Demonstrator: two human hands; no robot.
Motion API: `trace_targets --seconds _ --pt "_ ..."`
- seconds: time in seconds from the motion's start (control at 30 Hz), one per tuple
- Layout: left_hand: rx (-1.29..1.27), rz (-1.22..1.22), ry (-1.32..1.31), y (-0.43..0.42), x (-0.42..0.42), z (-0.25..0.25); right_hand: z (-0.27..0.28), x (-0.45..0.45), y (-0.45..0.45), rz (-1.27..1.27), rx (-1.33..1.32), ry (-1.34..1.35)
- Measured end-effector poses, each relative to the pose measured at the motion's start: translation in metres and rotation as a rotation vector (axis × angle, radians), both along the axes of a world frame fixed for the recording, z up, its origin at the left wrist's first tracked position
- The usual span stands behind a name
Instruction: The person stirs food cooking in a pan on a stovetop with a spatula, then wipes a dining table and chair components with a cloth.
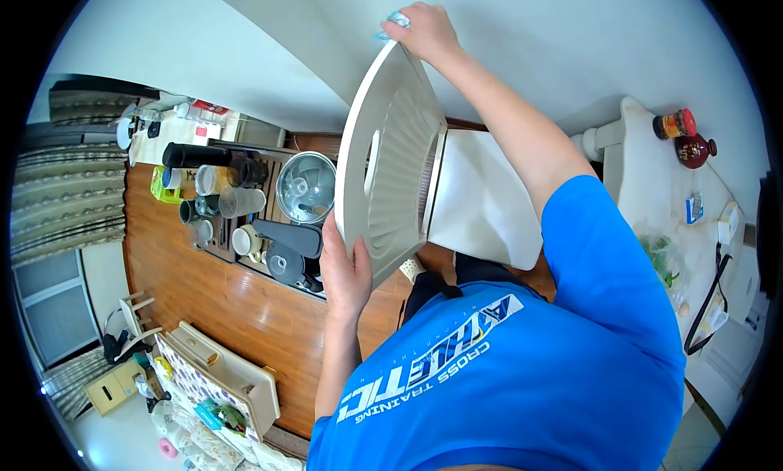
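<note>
Before you, a smooth cream chair [395,190] with a fluted, fan-shaped backrest [391,157] running lengthwise away, seat [485,194] pointing right; your left hand [345,271] clasps its rim [348,149], your right hand [426,35] closes over a crumpled blue-white cloth [399,18] at the far corner.

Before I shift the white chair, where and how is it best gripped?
Probably by the curved rim of its backrest, from the side away from the seat, one hand toward each end. The rim looks narrow enough to wrap; the left hand grips one end, the right hand holds a cloth at the other.
</note>
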State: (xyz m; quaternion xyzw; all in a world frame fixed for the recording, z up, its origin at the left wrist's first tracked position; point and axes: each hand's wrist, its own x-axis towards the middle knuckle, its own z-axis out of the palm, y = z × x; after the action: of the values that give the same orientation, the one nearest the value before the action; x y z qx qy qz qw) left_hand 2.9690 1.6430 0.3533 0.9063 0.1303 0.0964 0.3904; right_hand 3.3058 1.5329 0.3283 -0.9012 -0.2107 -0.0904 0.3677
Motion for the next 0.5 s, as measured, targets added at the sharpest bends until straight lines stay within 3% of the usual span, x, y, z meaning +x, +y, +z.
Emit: trace_targets --seconds 0.1,0.17,0.23,0.3,0.4,0.5 --pt "-0.009 0.000 -0.009 0.000 -0.001 -0.001 -0.002 -0.035 0.002 -0.045 -0.034 -0.217" --pt "-0.014 0.004 -0.006 0.001 -0.001 -0.001 0.009 -0.074 0.011 0.133 -0.065 -0.304" --pt "-0.017 -0.001 0.002 0.001 -0.001 -0.002 0.005 -0.124 0.019 0.360 0.159 -0.206" --pt "-0.018 0.011 0.038 0.003 0.000 -0.003 0.002 -0.168 0.025 0.549 0.274 -0.376" --pt "-0.016 -0.006 0.022 0.002 -0.001 -0.001 0.004 -0.170 0.021 0.671 0.312 -0.309" --pt "-0.016 -0.012 0.004 0.002 0.000 0.000 0.001 -0.110 0.016 0.391 0.169 -0.349"
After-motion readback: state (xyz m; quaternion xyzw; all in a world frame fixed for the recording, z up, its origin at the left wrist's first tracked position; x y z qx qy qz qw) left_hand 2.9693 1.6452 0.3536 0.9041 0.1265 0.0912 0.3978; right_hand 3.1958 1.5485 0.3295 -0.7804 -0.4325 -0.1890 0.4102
